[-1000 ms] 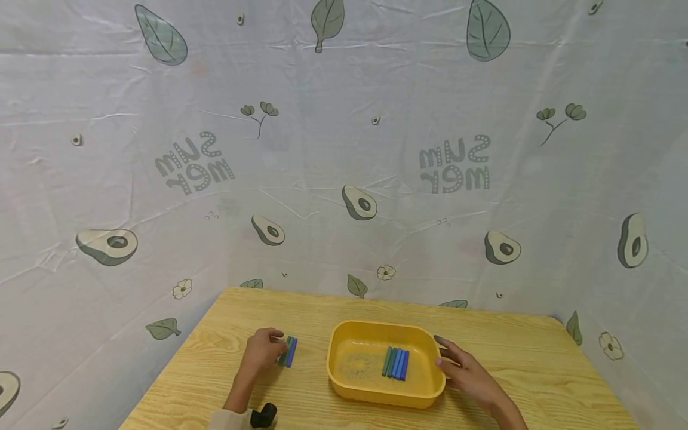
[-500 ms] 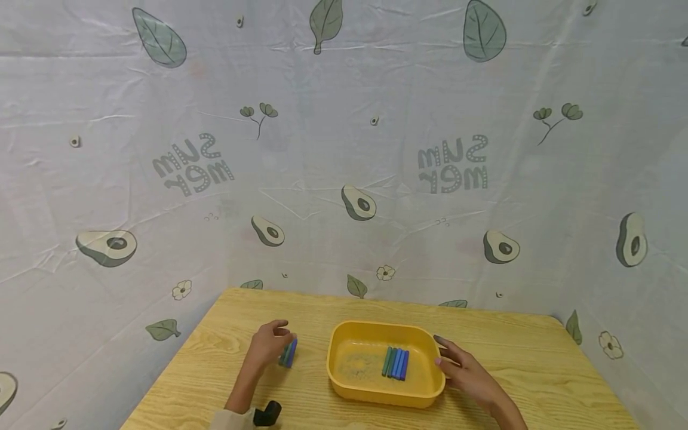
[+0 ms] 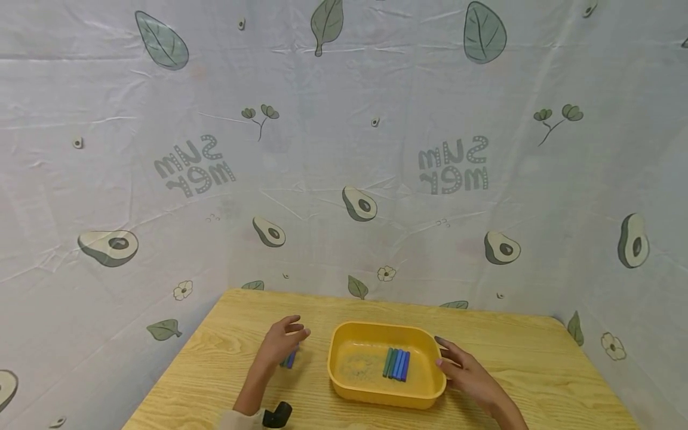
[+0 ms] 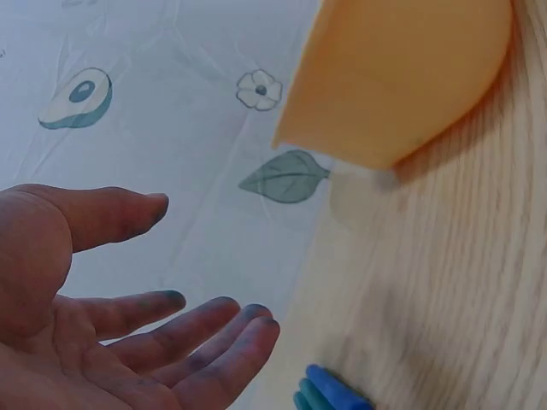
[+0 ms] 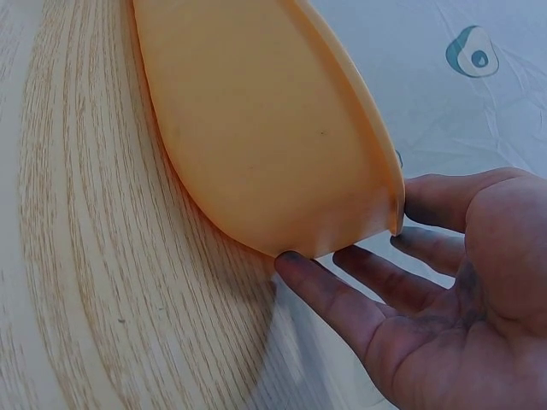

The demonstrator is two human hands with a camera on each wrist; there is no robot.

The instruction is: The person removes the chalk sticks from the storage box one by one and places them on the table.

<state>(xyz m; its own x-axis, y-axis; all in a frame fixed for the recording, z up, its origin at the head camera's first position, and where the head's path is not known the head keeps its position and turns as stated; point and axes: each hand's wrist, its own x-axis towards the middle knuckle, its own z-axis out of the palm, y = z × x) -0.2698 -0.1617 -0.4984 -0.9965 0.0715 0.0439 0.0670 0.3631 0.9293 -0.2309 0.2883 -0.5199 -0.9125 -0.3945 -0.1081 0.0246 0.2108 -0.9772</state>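
Biggest worry, by my reckoning: the yellow tray. It is resting on the table, and the right hand is pinching its right end, thumb at the rim, fingers against the outer wall. An uneven tug from that one end could be skidding or tipping it, setting the four tray sticks rolling. Those, two green and two blue, are lying side by side slightly right of the tray's middle, nothing visible pinning them.

Left hand is hovering with nothing in it, fingers loosely spread, and is partly covering the loose sticks, blue and green, which are lying on the table left of the tray; count uncertain. In the left wrist view its fingertips are showing apart from them. A careless dip of that wrist could be scattering the bunch; the dark wrist device could be snagging too. Fingertips are looking darkened, so smearing is possible.

Room: a pale sheet is filling the background, creasing in places, carrying leaf, avocado and flower prints and a mirrored "summer". Below it the table is showing wavy yellow wood grain and rounded far corners. Smallest: dull smudges are marking the tray floor.
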